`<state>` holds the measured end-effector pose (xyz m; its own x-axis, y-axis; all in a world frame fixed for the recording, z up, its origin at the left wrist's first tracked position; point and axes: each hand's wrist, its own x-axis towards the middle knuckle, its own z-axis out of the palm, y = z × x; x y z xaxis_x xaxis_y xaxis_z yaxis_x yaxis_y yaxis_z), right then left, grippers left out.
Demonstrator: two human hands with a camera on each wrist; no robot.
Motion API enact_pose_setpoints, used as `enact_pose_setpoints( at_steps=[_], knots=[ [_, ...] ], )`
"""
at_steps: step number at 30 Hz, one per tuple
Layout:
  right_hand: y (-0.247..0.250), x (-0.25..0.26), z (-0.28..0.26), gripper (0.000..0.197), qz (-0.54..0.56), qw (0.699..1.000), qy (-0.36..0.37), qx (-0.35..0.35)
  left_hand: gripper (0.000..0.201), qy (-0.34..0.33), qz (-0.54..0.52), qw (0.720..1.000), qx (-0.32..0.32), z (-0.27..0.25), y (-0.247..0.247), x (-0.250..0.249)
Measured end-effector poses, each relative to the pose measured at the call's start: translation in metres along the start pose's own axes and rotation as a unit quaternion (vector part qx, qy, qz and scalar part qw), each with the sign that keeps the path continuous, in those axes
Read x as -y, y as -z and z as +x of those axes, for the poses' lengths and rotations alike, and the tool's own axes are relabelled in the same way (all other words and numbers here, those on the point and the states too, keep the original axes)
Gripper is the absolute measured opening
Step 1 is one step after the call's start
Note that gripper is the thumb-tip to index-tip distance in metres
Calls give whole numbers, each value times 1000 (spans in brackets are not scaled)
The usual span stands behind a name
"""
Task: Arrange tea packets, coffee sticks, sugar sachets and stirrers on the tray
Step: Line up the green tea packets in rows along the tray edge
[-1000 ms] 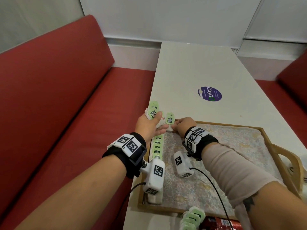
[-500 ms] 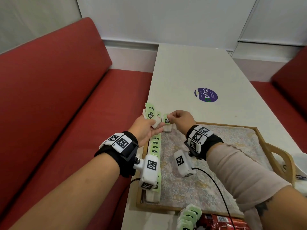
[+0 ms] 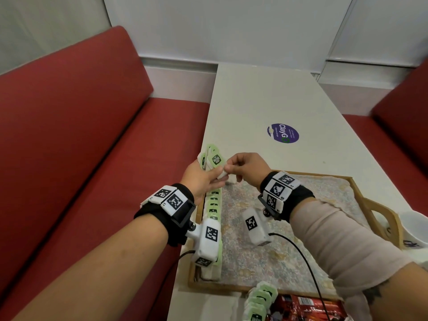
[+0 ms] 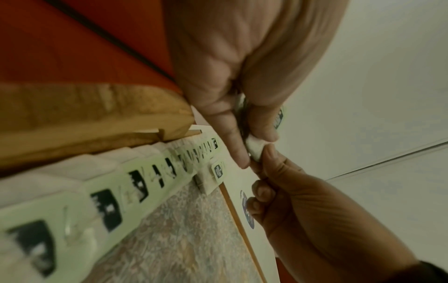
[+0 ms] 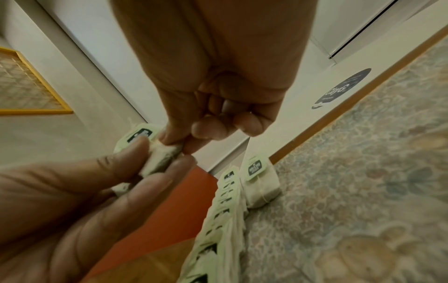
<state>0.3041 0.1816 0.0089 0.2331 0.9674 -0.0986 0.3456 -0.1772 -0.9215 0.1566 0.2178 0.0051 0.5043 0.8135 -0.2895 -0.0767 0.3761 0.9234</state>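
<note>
Tea packet being drawn from the held stack

A tea packet [image 5: 161, 156] is being pinched by right hand [image 3: 245, 169] fingers; the stack [image 3: 212, 159] is being clamped by the left hand [image 3: 200, 181] above the tray [image 3: 379, 218].

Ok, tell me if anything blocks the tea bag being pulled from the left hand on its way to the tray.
Nothing visible does. The right hand pinches a tea bag from the left hand stack; the lining beside the row of tea bags lies bare.

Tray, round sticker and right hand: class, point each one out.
Tray [image 3: 377, 210], head view, its wooden handle.
Round sticker [image 3: 283, 133], head view, its purple middle.
Right hand [image 3: 246, 166], head view, the back of the hand.
</note>
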Motion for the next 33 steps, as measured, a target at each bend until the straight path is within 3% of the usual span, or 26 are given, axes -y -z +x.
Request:
enact_pose_setpoints(
  at_steps=[7, 11, 16, 23, 27, 29, 31, 33],
  knots=[
    [1, -8, 0, 20, 115, 989, -7, -96, 30, -25, -51, 998, -26, -1, -5, -2],
    [2, -21, 3, 17, 62, 985, -85, -140, 33, -17, -61, 997, -43, 0, -4, 1],
    [-3, -31, 2, 18, 25, 981, -154, -118, 34, -10, -53, 998, -36, 0, -4, 2],
    [-10, -25, -2, 15, 116, 990, -58, -60, 29, 13, -46, 997, -60, 3, -3, 1],
    [-5, -21, -2, 17, 166, 984, -51, -27, 26, 15, -33, 997, -62, 2, -5, -2],
    [-2, -22, -2, 19, 155, 987, -52, 5, 24, 12, -27, 998, -61, 1, -5, -3],
    [-1, -23, -3, 8, 138, 989, -48, 26, 23, 11, -20, 998, -61, 0, -6, -3],
    [0, -22, -4, 8, 127, 991, -39, 15, 22, 13, -18, 998, -67, 0, -6, -3]
  ],
)
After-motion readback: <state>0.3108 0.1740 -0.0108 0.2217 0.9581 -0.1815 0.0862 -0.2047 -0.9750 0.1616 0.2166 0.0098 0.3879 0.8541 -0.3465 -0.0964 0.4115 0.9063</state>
